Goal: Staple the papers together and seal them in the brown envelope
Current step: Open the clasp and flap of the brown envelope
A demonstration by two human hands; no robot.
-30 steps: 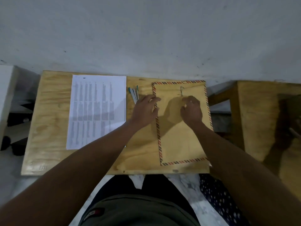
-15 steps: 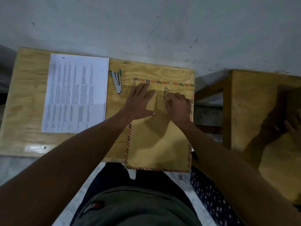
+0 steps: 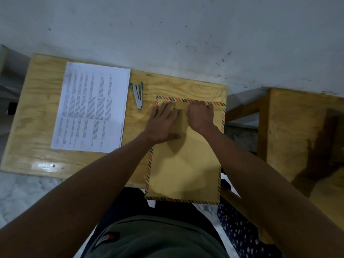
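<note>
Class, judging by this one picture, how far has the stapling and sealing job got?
Done: nothing obvious. The papers lie outside the envelope, whether stapled is unclear, and the stapler sits untouched. In hand: the left hand presses the brown envelope flat while the right hand works its flap. Left: insert the papers and seal.
</note>
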